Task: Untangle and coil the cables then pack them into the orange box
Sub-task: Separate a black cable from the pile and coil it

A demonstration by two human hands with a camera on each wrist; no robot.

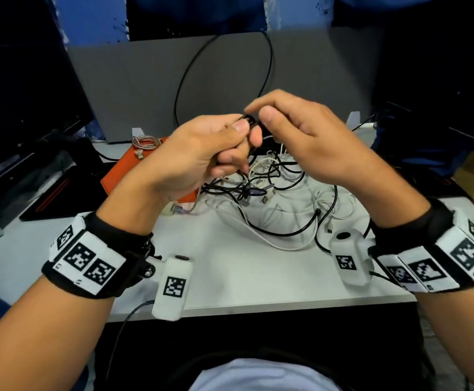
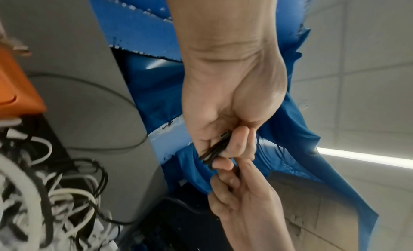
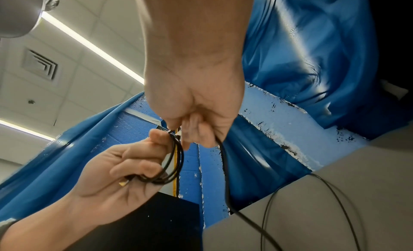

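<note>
Both hands raised above the white desk [image 1: 230, 277], meeting at mid-height: left hand [image 1: 202, 159] has its grip closed round a small coil of black cable [image 3: 172, 164], loops pinned between thumb and curled fingers, while the right hand [image 1: 309, 136] pinches the same cable just beside the coil, its loose length [image 1: 224, 69] arcing up against the grey panel [image 1: 145, 88] behind. Below and beyond the hands, a tangle of black and white cables [image 1: 272, 198] lies on the desk. Left of it sits the orange box [image 1: 128, 170], a coiled braided cable [image 1: 145, 142] resting at its far end.
</note>
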